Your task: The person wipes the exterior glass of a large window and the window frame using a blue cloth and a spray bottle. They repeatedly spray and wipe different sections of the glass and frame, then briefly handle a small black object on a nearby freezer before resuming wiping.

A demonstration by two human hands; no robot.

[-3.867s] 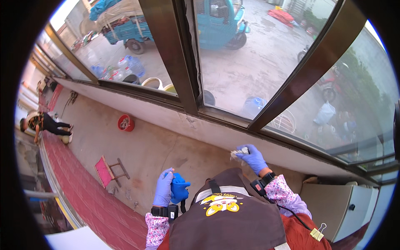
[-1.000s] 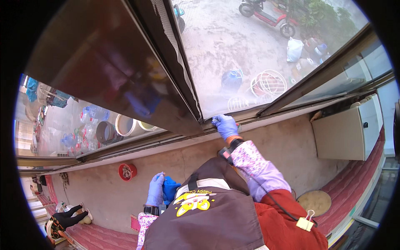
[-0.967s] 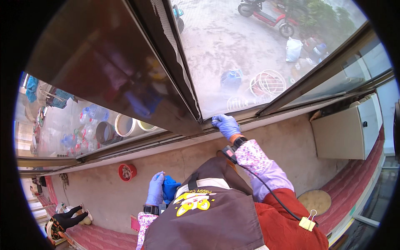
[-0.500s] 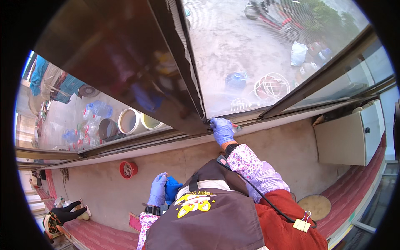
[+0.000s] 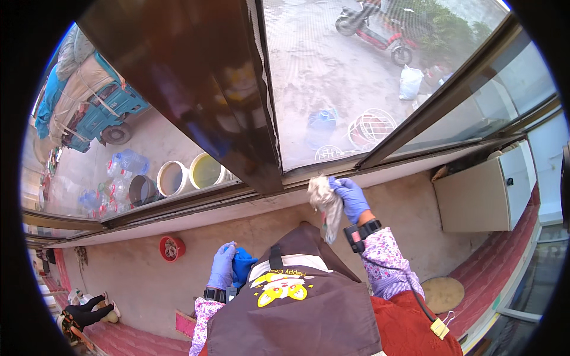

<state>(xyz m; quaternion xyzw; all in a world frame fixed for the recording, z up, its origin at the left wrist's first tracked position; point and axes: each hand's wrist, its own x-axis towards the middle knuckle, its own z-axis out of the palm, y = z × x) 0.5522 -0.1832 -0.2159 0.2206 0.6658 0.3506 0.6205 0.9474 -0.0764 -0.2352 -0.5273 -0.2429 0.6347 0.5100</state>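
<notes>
My right hand, in a purple glove, grips a crumpled greyish-white rag. The rag hangs down just on the near side of the window sill. Above it stand the dark brown window frame and a mesh screen. My left hand, gloved alike, is low beside my dark apron. Its fingers are closed on a blue cloth, which is bunched up against the apron.
A red bucket with rags inside stands on the floor to the left. At the right is a pale cabinet, with a round stool nearer. Another person's legs show at the lower left. Beyond the glass are buckets and a scooter.
My right hand has come off the sill by the frame and moved right and nearer. The rag now hangs in full view from it. The left hand has barely moved.
</notes>
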